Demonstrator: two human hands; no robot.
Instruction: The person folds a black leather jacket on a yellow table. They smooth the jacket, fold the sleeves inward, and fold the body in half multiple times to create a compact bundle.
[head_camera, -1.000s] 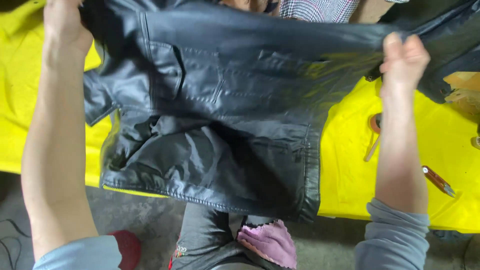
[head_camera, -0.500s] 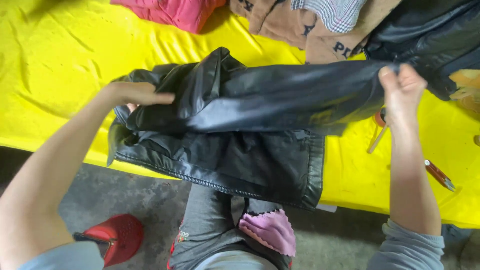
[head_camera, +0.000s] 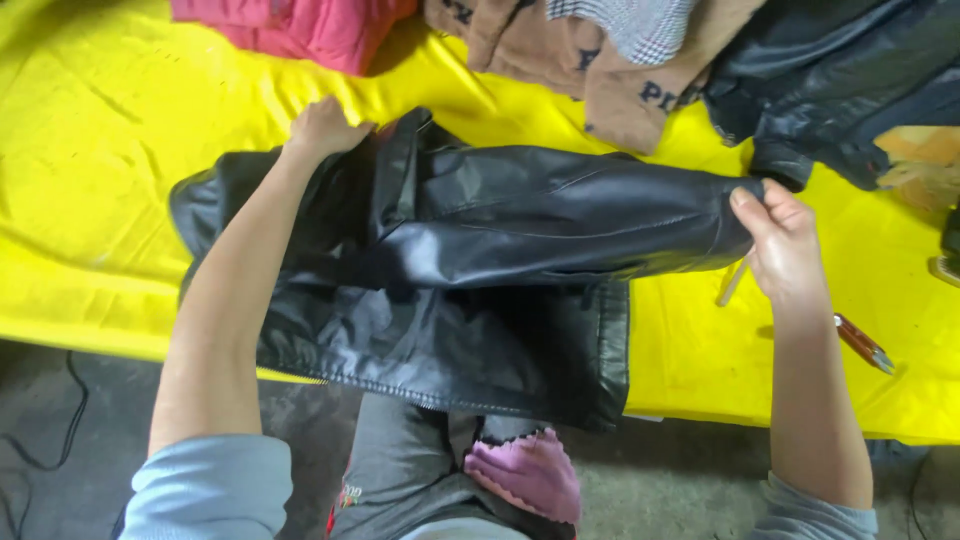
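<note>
A black leather jacket (head_camera: 470, 270) lies on the yellow table cover (head_camera: 100, 150), folded over itself, its lower hem hanging past the front edge. My left hand (head_camera: 322, 128) rests on the jacket's far left part near the collar, fingers pressing on the leather. My right hand (head_camera: 785, 240) pinches the end of the folded sleeve at the right, holding it stretched out sideways.
A pink garment (head_camera: 300, 30), a brown printed garment (head_camera: 560, 50) with a checked piece (head_camera: 630, 25) on it, and another black jacket (head_camera: 840, 80) lie along the far edge. A red-handled tool (head_camera: 862, 345) lies at the right. A pink cloth (head_camera: 525, 475) sits on my lap.
The jacket went from held up spread between both hands to laid folded on the table. My left hand came down onto its collar side; my right hand lowered with the sleeve end.
</note>
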